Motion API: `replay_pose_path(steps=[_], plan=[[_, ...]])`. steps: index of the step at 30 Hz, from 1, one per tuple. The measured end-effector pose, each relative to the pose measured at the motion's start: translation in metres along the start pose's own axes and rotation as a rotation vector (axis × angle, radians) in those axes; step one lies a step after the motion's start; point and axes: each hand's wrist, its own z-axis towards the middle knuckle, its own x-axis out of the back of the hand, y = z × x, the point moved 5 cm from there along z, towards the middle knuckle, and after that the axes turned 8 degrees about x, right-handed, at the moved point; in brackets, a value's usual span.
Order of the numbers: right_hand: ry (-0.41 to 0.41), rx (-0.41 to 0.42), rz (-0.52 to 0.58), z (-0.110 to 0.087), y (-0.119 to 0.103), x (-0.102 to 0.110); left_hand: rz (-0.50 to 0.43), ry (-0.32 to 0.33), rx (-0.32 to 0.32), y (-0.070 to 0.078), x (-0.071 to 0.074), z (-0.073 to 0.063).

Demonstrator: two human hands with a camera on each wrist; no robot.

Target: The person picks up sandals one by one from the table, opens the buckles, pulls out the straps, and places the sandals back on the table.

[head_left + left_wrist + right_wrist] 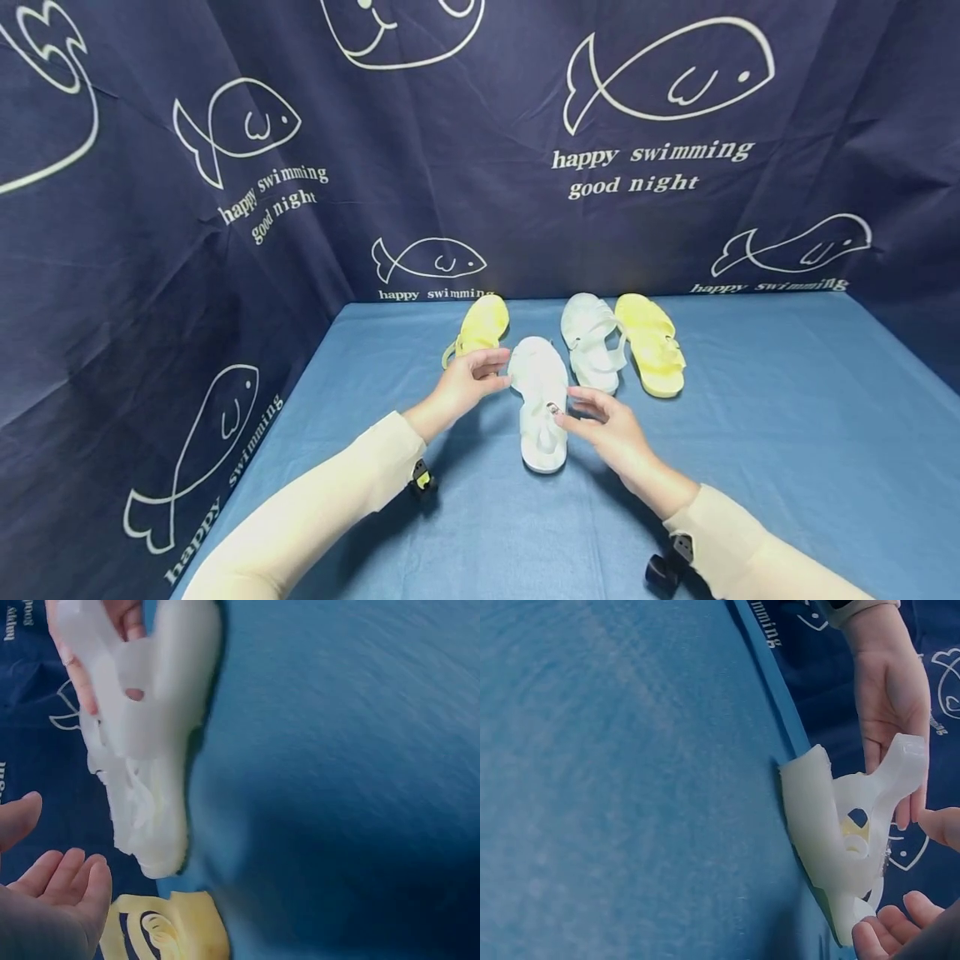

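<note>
A white sandal [538, 408] with a small buckle lies in the middle of the blue-covered table, between both hands. At its left edge is my left hand [472, 379], fingers loosely bent and thumb apart; in the left wrist view a gap separates these fingers from the sandal [169, 750]. My right hand [611, 429] is at the right edge by the buckle, its thumb and fingers spread apart. In the right wrist view its fingertips [870, 937] lie at one end of the sandal; I cannot tell whether they touch it.
A yellow sandal [483, 323] stands beyond my left hand, partly hidden by it. Farther back on the right, another white sandal [588, 321] lies beside a second yellow sandal [652, 346]. A dark blue fish-print cloth [525, 192] hangs behind the table [795, 433].
</note>
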Motion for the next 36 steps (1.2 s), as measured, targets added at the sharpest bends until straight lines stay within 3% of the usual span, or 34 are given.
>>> replay_pose_path(steps=[8,14,20,29,36], plan=[[-0.013,0.019,0.035,-0.004,0.005,-0.002,-0.022,-0.036,0.074,-0.021,-0.005,-0.013],[-0.021,0.031,0.028,-0.007,0.005,-0.001,-0.022,-0.086,0.076,-0.030,-0.014,-0.024],[-0.030,0.020,0.014,-0.010,0.005,-0.003,-0.058,-0.076,0.112,-0.040,-0.018,-0.028],[-0.025,0.018,-0.011,-0.013,0.007,-0.004,-0.148,-0.079,0.142,-0.045,-0.028,-0.040],[-0.031,-0.007,0.010,-0.018,0.007,-0.006,-0.159,-0.073,0.132,-0.048,-0.038,-0.045]])
